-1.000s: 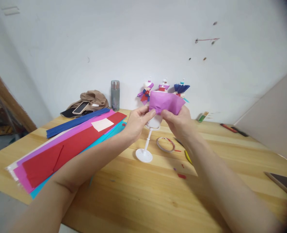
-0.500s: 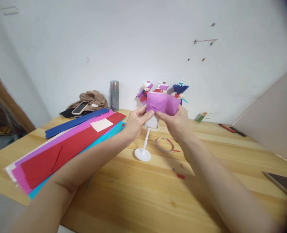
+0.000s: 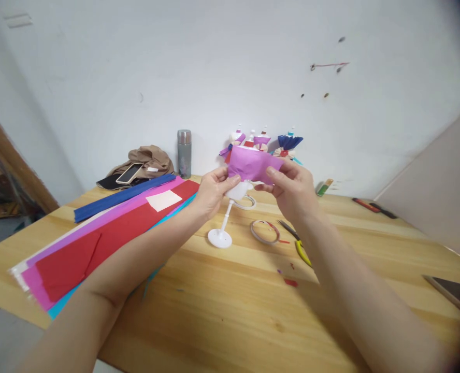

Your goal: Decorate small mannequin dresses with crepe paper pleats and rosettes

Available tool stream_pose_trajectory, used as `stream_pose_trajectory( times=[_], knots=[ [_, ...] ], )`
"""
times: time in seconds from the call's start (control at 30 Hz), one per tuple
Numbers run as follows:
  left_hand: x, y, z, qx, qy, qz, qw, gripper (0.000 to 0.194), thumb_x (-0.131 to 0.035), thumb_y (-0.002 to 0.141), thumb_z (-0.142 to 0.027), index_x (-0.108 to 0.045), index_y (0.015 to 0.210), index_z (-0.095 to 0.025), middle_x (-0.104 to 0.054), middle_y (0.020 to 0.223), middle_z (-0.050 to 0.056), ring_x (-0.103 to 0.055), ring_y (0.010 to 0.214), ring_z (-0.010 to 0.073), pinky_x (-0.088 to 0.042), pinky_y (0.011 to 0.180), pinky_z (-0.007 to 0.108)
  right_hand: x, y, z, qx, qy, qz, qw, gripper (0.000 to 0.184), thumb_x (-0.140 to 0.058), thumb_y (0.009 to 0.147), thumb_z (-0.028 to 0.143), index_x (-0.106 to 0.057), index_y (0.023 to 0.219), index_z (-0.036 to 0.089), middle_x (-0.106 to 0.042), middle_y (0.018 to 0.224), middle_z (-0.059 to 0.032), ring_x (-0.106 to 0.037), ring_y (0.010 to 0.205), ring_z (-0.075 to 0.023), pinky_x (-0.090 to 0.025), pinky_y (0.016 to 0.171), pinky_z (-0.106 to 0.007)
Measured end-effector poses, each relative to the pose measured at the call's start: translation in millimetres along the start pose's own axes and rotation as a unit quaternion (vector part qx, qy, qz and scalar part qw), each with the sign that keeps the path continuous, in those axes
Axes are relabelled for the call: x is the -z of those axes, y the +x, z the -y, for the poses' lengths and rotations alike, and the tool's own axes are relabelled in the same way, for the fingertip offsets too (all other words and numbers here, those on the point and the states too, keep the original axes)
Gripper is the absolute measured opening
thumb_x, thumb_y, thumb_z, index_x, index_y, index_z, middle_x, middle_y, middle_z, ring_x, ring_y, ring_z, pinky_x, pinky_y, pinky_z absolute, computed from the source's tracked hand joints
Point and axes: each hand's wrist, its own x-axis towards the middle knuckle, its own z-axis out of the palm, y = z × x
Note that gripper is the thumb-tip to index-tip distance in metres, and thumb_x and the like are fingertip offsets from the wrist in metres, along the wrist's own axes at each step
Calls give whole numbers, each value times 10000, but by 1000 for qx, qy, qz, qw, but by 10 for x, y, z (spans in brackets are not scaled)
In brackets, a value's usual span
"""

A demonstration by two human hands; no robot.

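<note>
A strip of purple crepe paper [image 3: 249, 163] stretches across the front of a small white mannequin on a stand [image 3: 226, 217], covering much of its upper body. My left hand [image 3: 213, 190] is closed, thumb pressing the paper's lower left part against the mannequin. Pinched between the thumb and fingers of my right hand [image 3: 292, 184] is the paper's right part, held out from the mannequin's side. The mannequin leans, its round white base above the table. Behind it, several small dressed mannequins, one with a blue paper piece [image 3: 289, 142], stand by the wall.
Crepe paper sheets, with a red one [image 3: 117, 242] on top, lie at left. A flask [image 3: 184, 154], a phone [image 3: 129, 173] and brown cloth [image 3: 152, 158] sit behind. Tape rolls, including one [image 3: 264, 231] in front, and yellow-handled scissors [image 3: 302, 253] are near my right arm.
My right thumb has moved right along the purple paper, away from my left thumb. The mannequin's base has shifted left and up, tilting more. The scissors have come into view.
</note>
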Motion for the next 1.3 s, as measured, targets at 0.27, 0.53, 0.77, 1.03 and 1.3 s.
stream_pose_trajectory(
  times=[0.27, 0.53, 0.77, 1.03, 1.3],
  knots=[
    [69, 54, -30, 11, -30, 31, 999, 389, -968, 553, -304, -768, 851, -155, -755, 818, 0, -669, 747, 122, -511, 796, 281, 6, 26, -24, 13, -22, -12, 1000, 230, -903, 640, 399, -716, 669, 267, -648, 560, 17, -580, 474, -148, -462, 453, -300],
    [96, 53, -91, 32, -67, 69, 995, 383, -955, 561, -244, -774, 886, -151, -763, 856, 22, -685, 796, 131, -525, 847, 272, 1, 14, -3, 7, -21, 2, 1000, 238, -912, 634, 372, -705, 693, 270, -657, 571, 17, -610, 489, -162, -477, 463, -309],
    [138, 55, -105, 48, -59, 111, 991, 445, -968, 563, -307, -789, 946, -168, -786, 932, 57, -721, 883, 184, -536, 863, 305, 27, 32, -45, 28, -19, 32, 999, 178, -892, 679, 330, -730, 730, 276, -656, 587, 26, -592, 509, -141, -491, 502, -300],
    [164, 47, -94, 69, -38, 145, 986, 454, -971, 572, -337, -787, 954, -177, -787, 942, 63, -728, 899, 206, -521, 881, 333, -69, -41, -9, 46, -57, 10, 997, 126, -818, 729, 296, -715, 797, 272, -674, 660, 11, -602, 584, -165, -515, 563, -329],
    [175, 48, -48, 63, -16, 163, 985, 456, -963, 583, -329, -784, 973, -174, -769, 938, 57, -699, 888, 195, -499, 895, 344, -183, -77, -8, 75, -124, -40, 989, 164, -776, 716, 307, -638, 802, 285, -646, 724, 0, -625, 665, -210, -503, 618, -366]
  ],
)
